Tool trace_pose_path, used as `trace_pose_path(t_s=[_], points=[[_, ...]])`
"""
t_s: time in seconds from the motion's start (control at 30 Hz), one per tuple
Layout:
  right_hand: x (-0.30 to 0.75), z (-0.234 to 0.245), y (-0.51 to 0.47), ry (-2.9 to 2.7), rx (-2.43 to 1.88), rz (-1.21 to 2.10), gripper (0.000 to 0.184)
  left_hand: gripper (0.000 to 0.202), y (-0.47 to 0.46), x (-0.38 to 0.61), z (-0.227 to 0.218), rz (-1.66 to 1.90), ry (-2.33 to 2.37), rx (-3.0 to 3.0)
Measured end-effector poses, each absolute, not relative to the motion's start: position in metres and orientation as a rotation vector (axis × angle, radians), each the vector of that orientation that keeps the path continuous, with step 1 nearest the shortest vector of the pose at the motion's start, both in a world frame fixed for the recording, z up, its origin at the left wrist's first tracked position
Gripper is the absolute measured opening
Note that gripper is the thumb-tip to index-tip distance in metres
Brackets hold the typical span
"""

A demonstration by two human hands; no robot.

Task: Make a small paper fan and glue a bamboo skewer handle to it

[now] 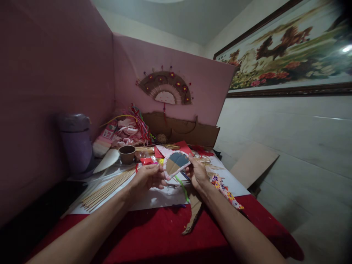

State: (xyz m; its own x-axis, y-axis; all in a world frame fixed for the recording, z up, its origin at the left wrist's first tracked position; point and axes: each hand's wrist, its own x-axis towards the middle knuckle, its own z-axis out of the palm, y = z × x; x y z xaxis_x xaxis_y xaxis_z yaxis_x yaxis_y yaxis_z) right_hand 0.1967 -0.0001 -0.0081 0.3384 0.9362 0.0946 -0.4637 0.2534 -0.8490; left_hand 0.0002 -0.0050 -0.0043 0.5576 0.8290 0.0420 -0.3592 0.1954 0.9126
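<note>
Both my hands hold a small fan-shaped cardboard piece (176, 164) with a pale pink edge and blue and tan sections, lifted a little above the table. My left hand (147, 176) pinches its left edge, fingers closed. My right hand (196, 172) grips its right edge, fingers wrapped. A green strand (182, 187) hangs below the piece.
A bundle of bamboo sticks (110, 187) lies on white paper (154, 198) over a red tablecloth (154, 238). A brown cup (127, 154), purple container (75, 141), ribbons, cardboard scraps and a patterned strip (225, 190) crowd the table. A decorated fan (166, 88) hangs on the pink partition.
</note>
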Motion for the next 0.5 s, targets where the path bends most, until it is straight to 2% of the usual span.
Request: trace_pose_path(t_s=[0.2, 0.5], points=[[0.1967, -0.0089, 0.0003, -0.693, -0.824, 1.054, 0.039, 0.018, -0.0041, 0.0003, -0.0036, 0.893, 0.48, 1.14], [0.1968, -0.0114, 0.0019, -0.708, -0.862, 0.983, 0.039, 0.024, -0.0061, -0.0001, -0.0028, 0.92, 0.525, 1.192]])
